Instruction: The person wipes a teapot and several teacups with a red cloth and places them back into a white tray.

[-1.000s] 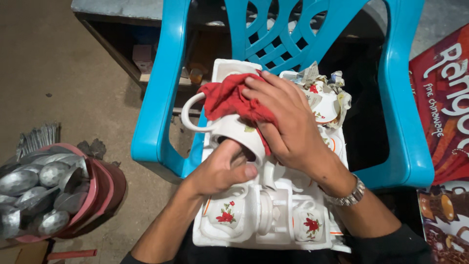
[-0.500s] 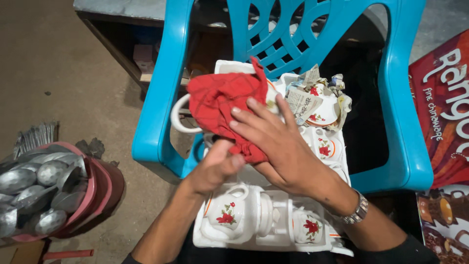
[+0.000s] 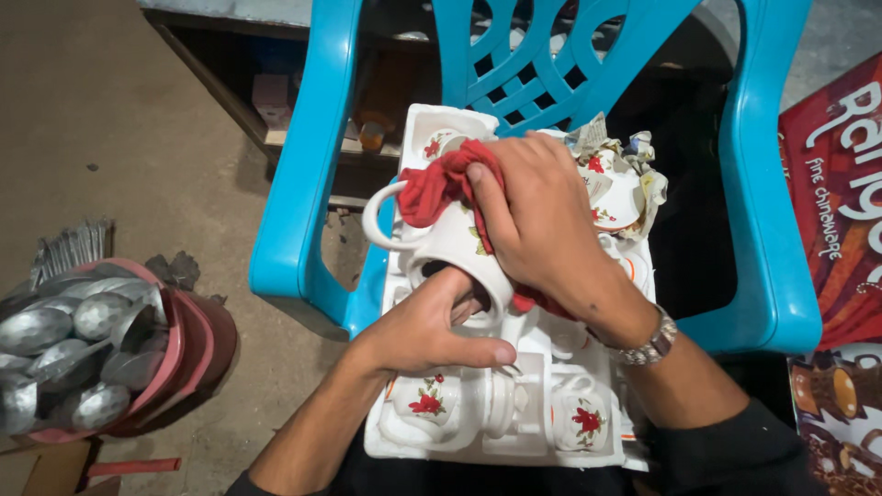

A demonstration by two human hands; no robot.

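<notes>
Two bare hands work on one white ceramic cup with a looped handle (image 3: 450,243), held tilted on its side above a white moulded foam tray (image 3: 514,441) that rests on the seat of a bright blue plastic chair (image 3: 312,174). The left hand (image 3: 427,326) grips the cup from below, fingers curled into its open mouth and thumb stretched across the rim. The right hand (image 3: 542,220), with a metal wristwatch (image 3: 650,342) at the wrist, is closed on a red cloth (image 3: 441,184) and presses it flat against the cup's outer wall (the handle sticks out to the left, clear of both hands). More white cups with red flower prints (image 3: 424,404) sit in the tray's pockets, and crumpled printed paper wrapping (image 3: 634,174) lies at its far right corner. On the floor to the left stands a reddish-pink plastic basin (image 3: 188,354) heaped with grey metal ladles (image 3: 64,340).
</notes>
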